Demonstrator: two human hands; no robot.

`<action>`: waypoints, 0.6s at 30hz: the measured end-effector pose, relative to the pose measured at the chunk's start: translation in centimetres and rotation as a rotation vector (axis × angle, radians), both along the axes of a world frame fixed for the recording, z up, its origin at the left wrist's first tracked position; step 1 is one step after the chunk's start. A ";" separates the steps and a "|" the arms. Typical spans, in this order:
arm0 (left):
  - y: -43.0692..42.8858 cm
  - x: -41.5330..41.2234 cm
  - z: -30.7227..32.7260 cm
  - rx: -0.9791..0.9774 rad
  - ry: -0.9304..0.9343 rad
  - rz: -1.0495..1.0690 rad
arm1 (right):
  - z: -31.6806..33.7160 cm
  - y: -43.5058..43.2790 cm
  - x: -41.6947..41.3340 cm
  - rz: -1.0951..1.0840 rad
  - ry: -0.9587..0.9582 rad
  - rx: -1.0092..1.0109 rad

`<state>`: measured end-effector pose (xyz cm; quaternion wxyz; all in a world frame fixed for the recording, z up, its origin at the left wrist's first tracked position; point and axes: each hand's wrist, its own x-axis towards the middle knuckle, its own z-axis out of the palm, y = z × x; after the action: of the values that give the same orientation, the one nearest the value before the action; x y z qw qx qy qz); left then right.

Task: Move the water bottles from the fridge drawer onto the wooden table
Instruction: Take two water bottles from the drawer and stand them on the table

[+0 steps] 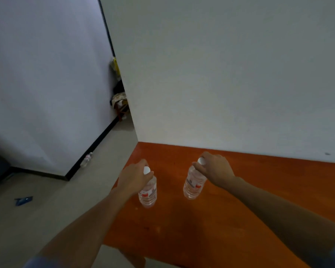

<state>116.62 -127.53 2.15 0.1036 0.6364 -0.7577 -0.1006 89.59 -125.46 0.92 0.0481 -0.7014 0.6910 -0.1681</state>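
Observation:
Two clear plastic water bottles with white caps and red-and-white labels stand upright on the reddish-brown wooden table (240,190). My left hand (132,177) grips the neck of the left bottle (148,192) near the table's left edge. My right hand (215,168) holds the right bottle (193,185) around its neck, just under the cap. The two bottles stand about a hand's width apart. The fridge drawer is out of view.
A white wall rises right behind the table. Left of the table is grey floor with another bottle (86,160) lying by the black skirting, a blue object (23,200), and clutter (119,101) in the far corner.

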 end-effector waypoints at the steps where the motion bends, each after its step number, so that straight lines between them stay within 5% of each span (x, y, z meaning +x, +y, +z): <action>1: -1.7 0.0 -0.1 -0.009 0.009 -0.004 | 0.2 -1.3 0.2 -0.010 -0.002 -0.008; 18: -26.2 -7.0 -5.4 0.090 0.008 -0.094 | -6.1 -25.0 -1.0 -0.127 -0.102 0.085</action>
<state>109.59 -153.75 -3.21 0.0731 0.6039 -0.7809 -0.1419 88.56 -150.49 -5.13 0.1023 -0.6442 0.7371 -0.1767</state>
